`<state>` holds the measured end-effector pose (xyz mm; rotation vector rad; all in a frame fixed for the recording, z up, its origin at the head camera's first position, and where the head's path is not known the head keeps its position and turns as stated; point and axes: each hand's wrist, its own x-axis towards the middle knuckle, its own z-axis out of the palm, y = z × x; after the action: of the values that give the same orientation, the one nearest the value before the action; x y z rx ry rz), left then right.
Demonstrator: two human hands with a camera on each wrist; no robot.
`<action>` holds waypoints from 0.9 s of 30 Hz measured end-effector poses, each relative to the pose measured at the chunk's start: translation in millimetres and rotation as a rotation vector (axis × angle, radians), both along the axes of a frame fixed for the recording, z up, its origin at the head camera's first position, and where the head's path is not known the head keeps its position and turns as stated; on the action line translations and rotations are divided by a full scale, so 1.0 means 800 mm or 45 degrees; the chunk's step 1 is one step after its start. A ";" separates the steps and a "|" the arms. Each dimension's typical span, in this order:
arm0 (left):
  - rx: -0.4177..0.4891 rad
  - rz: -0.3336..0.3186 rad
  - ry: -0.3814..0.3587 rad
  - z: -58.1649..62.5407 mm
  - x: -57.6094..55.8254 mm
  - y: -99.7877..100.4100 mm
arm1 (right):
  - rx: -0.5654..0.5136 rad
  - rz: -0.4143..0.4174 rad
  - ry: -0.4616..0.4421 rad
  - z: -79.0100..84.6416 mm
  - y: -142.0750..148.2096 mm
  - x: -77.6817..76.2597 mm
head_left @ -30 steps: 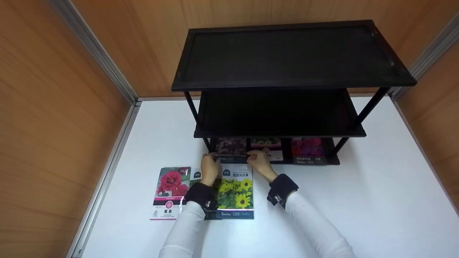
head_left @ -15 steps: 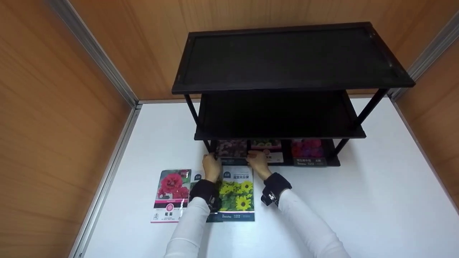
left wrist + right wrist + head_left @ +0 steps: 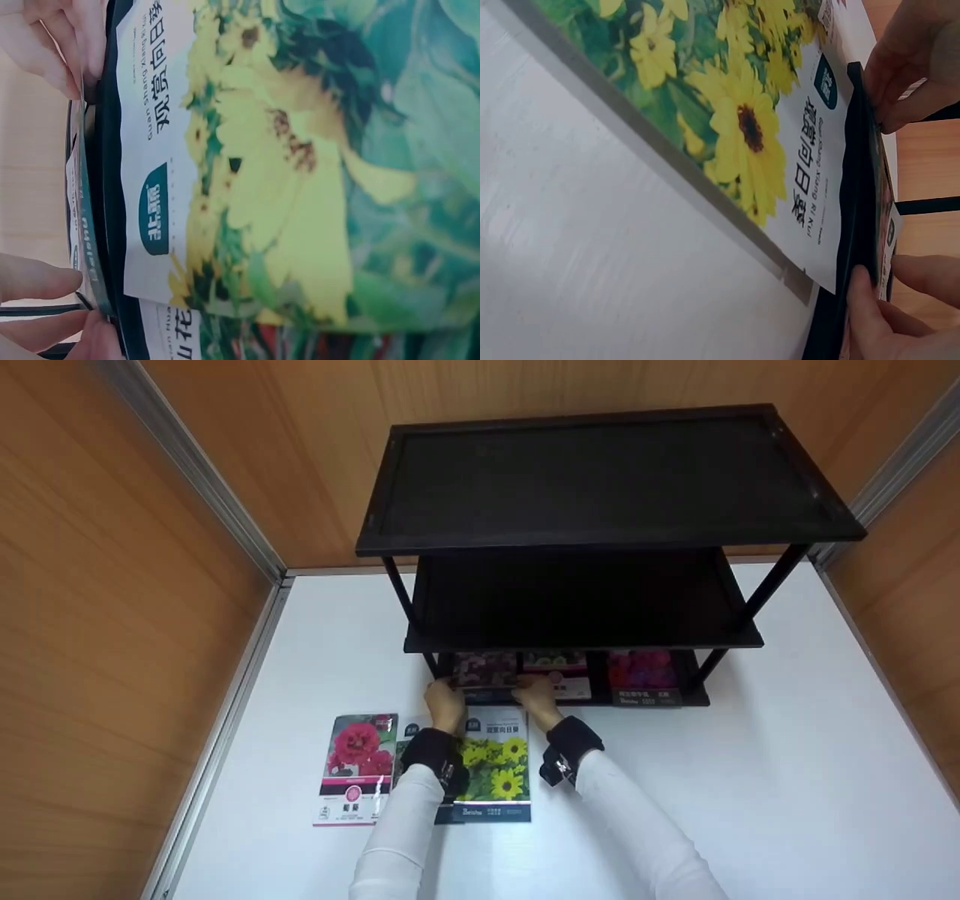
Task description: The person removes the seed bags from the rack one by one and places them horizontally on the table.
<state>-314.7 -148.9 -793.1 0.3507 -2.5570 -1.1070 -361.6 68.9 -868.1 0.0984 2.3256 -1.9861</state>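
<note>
On the rack's bottom shelf, a flower seed packet [image 3: 484, 669] with purple-pink blooms lies at the left end. My left hand [image 3: 445, 706] pinches its near left corner, and my right hand [image 3: 537, 699] pinches its near right corner. The left wrist view shows the held packet [image 3: 94, 247] almost edge-on, thumb and fingers at both ends. Just in front, on the white table, is a yellow sunflower packet [image 3: 493, 769]. My left wrist partly covers a darker packet beside it. Farther left lies a red-flower packet [image 3: 355, 769].
The black three-tier rack [image 3: 600, 480] overhangs both hands, its middle shelf [image 3: 585, 600] low above them. Farther right on the bottom shelf are a packet with a pink band [image 3: 568, 675] and a magenta-flower packet [image 3: 643, 679]. Wood-grain walls [image 3: 97, 622] enclose the table.
Both hands keep their grip at the purple-pink seed packet's corners. The wrists and forearms have drawn slightly closer together, the left one to the right and the right one to the left.
</note>
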 end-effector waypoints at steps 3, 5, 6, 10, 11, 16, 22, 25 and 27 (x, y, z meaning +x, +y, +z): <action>0.082 -0.036 0.002 0.072 0.032 0.013 | -0.018 0.014 0.041 0.014 0.003 0.009; 0.138 -0.062 0.026 0.080 0.036 0.015 | -0.024 0.005 0.061 0.034 0.004 0.020; 0.174 -0.077 0.021 0.081 0.037 0.014 | -0.034 0.011 0.077 0.048 0.004 0.027; 0.273 -0.103 0.075 0.076 0.036 0.013 | -0.064 0.018 0.049 0.144 0.002 0.071; 0.301 -0.103 0.049 0.088 0.042 0.016 | -0.098 0.025 0.059 0.168 0.002 0.082; 0.324 -0.098 0.091 0.062 0.030 0.013 | -0.176 0.010 0.020 0.235 0.002 0.111; 0.359 -0.157 0.260 0.056 0.031 0.016 | -0.237 0.003 -0.008 0.193 0.015 0.089; 0.439 -0.139 0.126 0.151 0.073 0.038 | -0.381 0.058 0.098 0.135 0.031 0.069; 0.495 -0.127 0.056 0.214 0.102 0.055 | -0.419 0.059 0.100 0.124 0.039 0.067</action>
<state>-233.3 -105.1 -622.1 0.2879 -2.3336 -1.6334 -308.1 99.7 -769.2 -0.0552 1.9861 -2.3535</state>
